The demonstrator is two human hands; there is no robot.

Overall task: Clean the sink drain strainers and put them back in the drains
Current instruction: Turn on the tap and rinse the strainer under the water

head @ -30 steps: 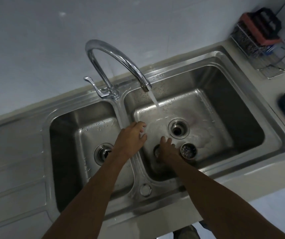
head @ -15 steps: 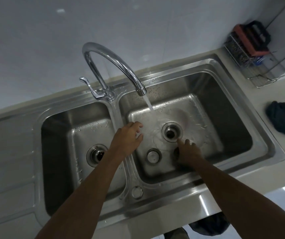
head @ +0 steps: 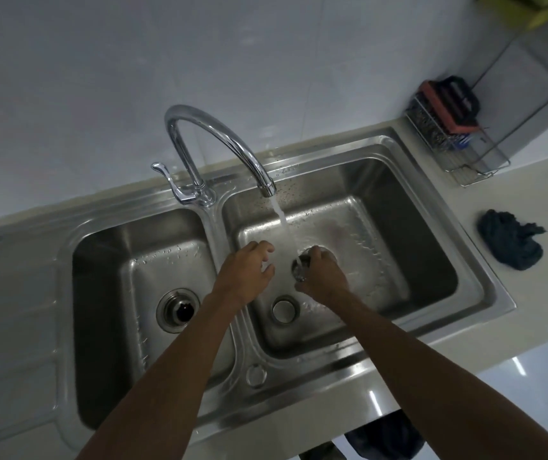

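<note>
Double steel sink (head: 478,280) in worktop (head: 531,310), faucet (head: 184,161) running into right basin. Right hand (head: 324,277) grips strainer basket (head: 301,266) under the stream. Left hand (head: 244,270) is beside it, loosely curled and holding nothing. Round metal drain cover (head: 285,308) lies on right basin floor.

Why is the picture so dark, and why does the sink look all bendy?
Head view: dim, bluish light leaves the sink dark; the wide-angle lens bows the counter edge; the faucet carries bright glare; the strainer in the right hand is blurred under the water.
</note>
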